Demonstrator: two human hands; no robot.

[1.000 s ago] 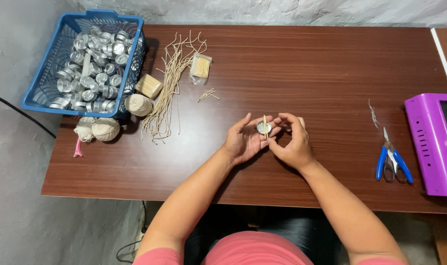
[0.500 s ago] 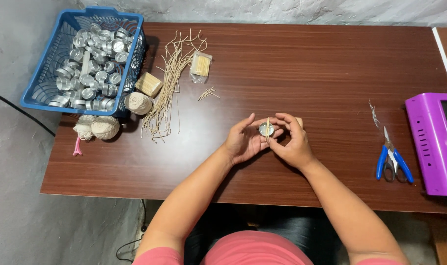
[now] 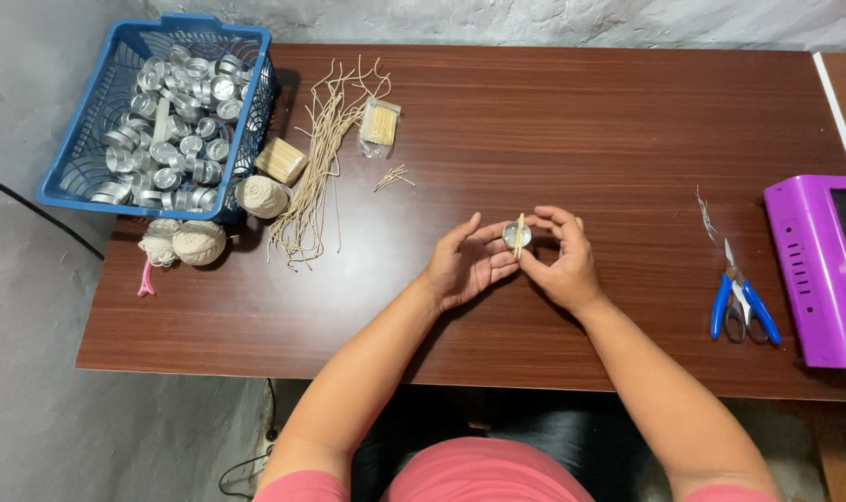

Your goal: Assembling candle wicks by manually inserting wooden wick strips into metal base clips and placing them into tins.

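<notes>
A small round metal cup (image 3: 515,236) with a short pale stick laid across its top sits between my two hands above the brown table (image 3: 581,121). My left hand (image 3: 462,265) cradles the cup from the left with fingers and thumb spread around it. My right hand (image 3: 561,260) pinches the cup's right side with thumb and forefinger. Both hands hover just over the table's middle.
A blue basket (image 3: 70,177) holding several metal cups stands at the far left. Cut wick strands (image 3: 323,149), balls of string (image 3: 200,242), bundles of sticks (image 3: 280,160) and a bagged bundle (image 3: 380,124) lie beside it. Blue-handled scissors (image 3: 741,307) and a purple device (image 3: 818,270) sit at the right.
The hands have stayed in place with the cup between them; the fingers shifted slightly around it and the stick across its top.
</notes>
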